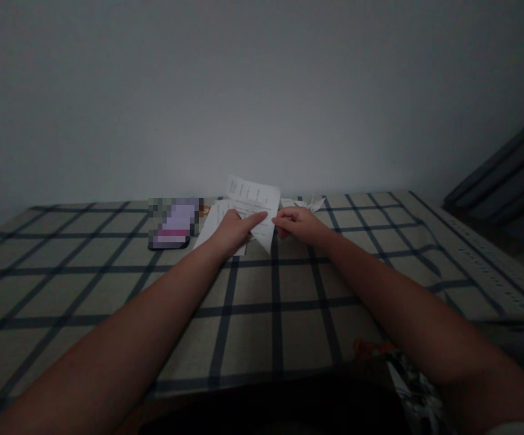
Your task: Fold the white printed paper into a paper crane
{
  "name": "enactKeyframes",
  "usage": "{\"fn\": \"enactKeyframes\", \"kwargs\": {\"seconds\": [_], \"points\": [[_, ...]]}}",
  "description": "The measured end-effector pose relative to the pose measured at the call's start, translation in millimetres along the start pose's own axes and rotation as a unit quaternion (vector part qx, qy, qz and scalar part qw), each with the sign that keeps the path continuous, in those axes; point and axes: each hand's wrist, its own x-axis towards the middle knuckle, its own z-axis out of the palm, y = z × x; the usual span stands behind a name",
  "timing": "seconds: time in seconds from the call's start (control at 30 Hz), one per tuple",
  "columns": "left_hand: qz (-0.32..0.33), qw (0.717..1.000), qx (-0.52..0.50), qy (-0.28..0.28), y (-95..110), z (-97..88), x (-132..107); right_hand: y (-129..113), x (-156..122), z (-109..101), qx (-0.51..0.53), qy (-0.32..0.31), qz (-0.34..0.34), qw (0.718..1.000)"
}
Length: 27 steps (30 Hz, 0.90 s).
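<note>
My left hand [239,228] grips a printed sheet of paper [255,196], its thumb lying across the face and the fingers hidden beneath. The sheet is tilted up, with a pointed lower corner. At its right edge, my right hand [296,223] is closed, thumb and fingertips pinched together; whether they hold the paper's edge is hard to make out. Under and left of my left hand lies more printed paper [208,226] on the cloth. Behind my right hand rests a crumpled or folded white paper piece [314,205].
A checked tablecloth [253,314] covers the table. To the left of the papers lies a phone [175,223], its screen blurred out. A plain wall [262,90] rises at the back edge. Dark folded fabric [511,181] hangs at the far right.
</note>
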Motion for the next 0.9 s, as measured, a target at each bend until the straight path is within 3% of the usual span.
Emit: {"fn": "enactKeyframes", "kwargs": {"seconds": [0.57,0.77,0.9], "points": [[-0.004,1.0,-0.004,-0.001,0.2,-0.5,0.1,0.6,-1.5,-1.1,-0.007,-0.04,-0.004,0.999],[-0.018,0.999,-0.025,-0.011,1.0,1.2,-0.4,0.1,-1.1,-1.5,-0.021,-0.013,-0.013,1.0],[-0.043,0.998,0.017,-0.033,-1.7,-1.9,1.4,2.8,0.5,-2.5,0.01,0.021,-0.023,0.999]]}}
